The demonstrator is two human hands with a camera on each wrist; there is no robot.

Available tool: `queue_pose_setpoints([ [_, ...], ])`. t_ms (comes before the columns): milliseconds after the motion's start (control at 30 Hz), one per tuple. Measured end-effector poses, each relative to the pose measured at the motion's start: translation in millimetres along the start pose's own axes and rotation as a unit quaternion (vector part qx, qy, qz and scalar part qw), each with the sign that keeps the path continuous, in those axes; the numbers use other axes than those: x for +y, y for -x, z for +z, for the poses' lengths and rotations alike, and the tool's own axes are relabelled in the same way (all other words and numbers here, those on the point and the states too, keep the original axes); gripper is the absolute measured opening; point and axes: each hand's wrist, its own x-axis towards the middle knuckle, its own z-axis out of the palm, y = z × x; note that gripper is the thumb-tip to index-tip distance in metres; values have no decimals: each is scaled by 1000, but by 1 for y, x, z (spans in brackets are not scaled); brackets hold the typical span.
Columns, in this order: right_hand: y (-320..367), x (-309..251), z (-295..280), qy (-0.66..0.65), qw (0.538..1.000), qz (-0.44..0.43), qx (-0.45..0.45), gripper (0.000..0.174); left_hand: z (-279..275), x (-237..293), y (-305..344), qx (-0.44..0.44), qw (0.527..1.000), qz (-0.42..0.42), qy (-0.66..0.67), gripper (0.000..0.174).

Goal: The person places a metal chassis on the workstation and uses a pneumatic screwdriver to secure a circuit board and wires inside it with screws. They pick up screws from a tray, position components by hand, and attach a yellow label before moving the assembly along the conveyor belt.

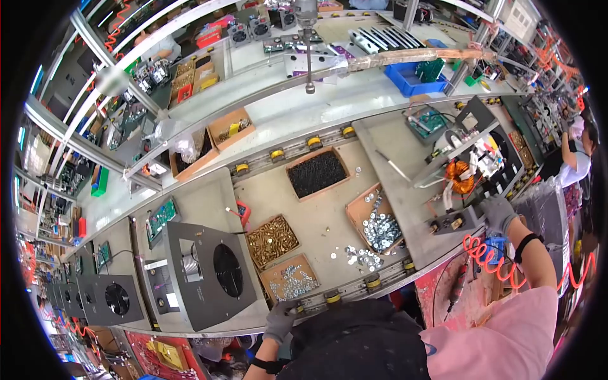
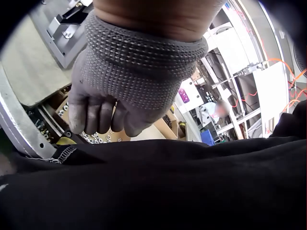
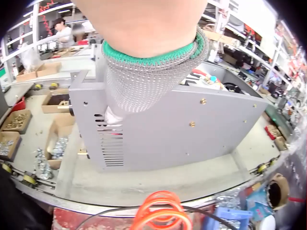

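The left hand (image 1: 279, 321), in a grey glove, hangs by the line's front edge below the carton of small nuts (image 1: 290, 278). In the left wrist view its fingers point down, loosely bent, with nothing in them. On the right, the gloved right hand (image 1: 498, 213) is at the front side of a grey metal housing (image 1: 457, 221) holding a copper coil (image 1: 460, 177) and wiring. The right wrist view shows the right hand (image 3: 139, 88) over the top edge of the housing's side panel (image 3: 158, 134), thumb against its outer face near the slots; the other fingers are hidden.
Cartons of black screws (image 1: 317, 173), brass parts (image 1: 273, 241) and washers (image 1: 379, 223) stand mid-line, with loose washers beside them. Another fan housing (image 1: 209, 275) is at left. A red coiled hose (image 1: 500, 266) and a screwdriver (image 1: 457, 286) hang at the front right.
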Motion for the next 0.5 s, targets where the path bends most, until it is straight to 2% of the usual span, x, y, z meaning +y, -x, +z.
queue_pose_setpoints([
  [67,3,27,22,3,995,91,-28,22,-8,-3,17,9,999,-30,9,17],
  [133,8,62,59,96,983,157,2,23,-11,-24,33,22,998,-67,4,17],
  [167,5,66,58,101,983,156,4,23,-18,-27,39,12,997,-80,2,19],
  [233,1,67,60,239,938,240,70,33,-30,-43,50,30,995,-88,-21,19],
  [267,-3,51,42,237,940,235,74,33,-37,-52,57,50,993,-99,-47,19],
  [300,-14,23,8,166,950,247,91,37,-46,-60,61,38,990,-124,-47,22],
  [333,-32,2,-19,92,959,244,111,41,-52,-69,61,54,988,-102,-107,25],
  [367,-49,-16,-25,37,960,212,180,41,-61,-83,66,69,979,-94,-168,28],
  [400,-61,-41,-24,-24,955,170,241,42,-82,-64,63,59,965,-134,-218,34],
  [433,-69,-74,-23,-40,961,128,240,41,-90,-72,60,91,955,-182,-215,35],
  [467,-78,-103,-28,-54,965,91,239,40,-92,-98,56,113,941,-167,-273,39],
  [500,-81,-136,-56,-95,977,11,188,41,-107,-100,53,90,941,-181,-271,48],
])
